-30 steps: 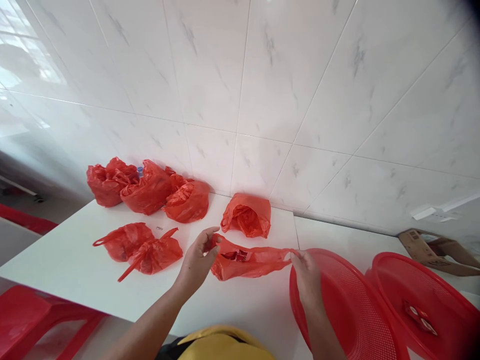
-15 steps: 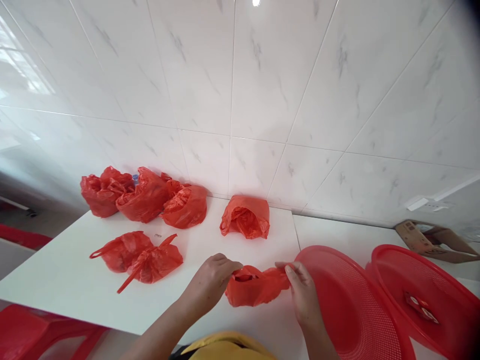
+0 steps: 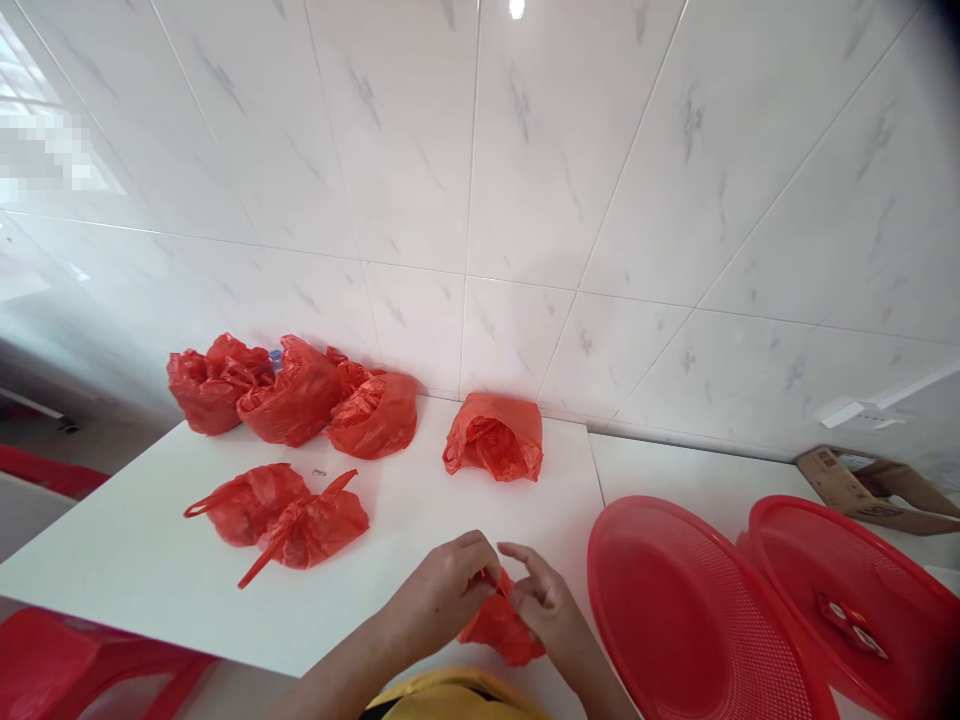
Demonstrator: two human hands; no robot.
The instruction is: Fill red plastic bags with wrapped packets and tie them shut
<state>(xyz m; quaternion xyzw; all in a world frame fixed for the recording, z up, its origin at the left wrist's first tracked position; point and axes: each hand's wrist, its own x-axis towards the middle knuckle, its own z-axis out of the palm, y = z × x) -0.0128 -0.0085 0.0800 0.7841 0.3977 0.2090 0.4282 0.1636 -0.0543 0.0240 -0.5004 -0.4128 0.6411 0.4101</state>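
A small red plastic bag (image 3: 501, 635) hangs bunched between my hands, low over the front of the white table. My left hand (image 3: 454, 590) is closed on the top of the bag, its fingers curled in. On the other side, my right hand (image 3: 546, 610) has its thumb and lower fingers closed against the bag while the index finger reaches toward the left hand. The contents of this bag are hidden. Just behind, near the wall, an open-mouthed red plastic bag (image 3: 493, 437) stands on the table.
Several full red bags (image 3: 289, 400) line the wall at the left, and two tied bags (image 3: 285, 515) lie before them. To the right are two red plastic baskets (image 3: 667, 600), the farther holding a small packet (image 3: 851, 625). Behind sits a cardboard box (image 3: 862, 490). A red stool (image 3: 67, 665) stands lower left.
My hands have come together and lower, toward my body. The bag, stretched wide between them before, is now gathered at its top. The other bags stay put.
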